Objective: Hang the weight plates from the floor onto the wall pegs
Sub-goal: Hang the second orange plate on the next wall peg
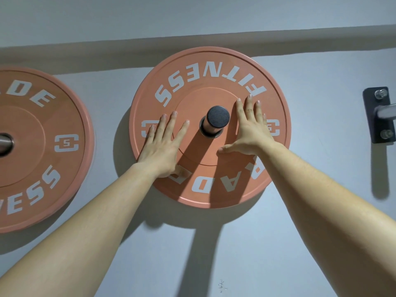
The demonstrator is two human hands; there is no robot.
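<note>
Salmon-pink weight plate (210, 127) sits at frame centre, threaded on its wall peg (216, 120), whose axis points out toward the camera. Left hand (162, 144) and right hand (248, 127) lie flat, fingers straight, flanking the peg and gripping nothing; the coming push likely runs along that axis, wallward.

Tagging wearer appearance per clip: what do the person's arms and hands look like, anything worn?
The left forearm and right forearm are bare to the frame edge, no sleeves in view. The left hand and right hand show no gloves, rings, watch or wristband. Nails look short and unpainted.
</note>
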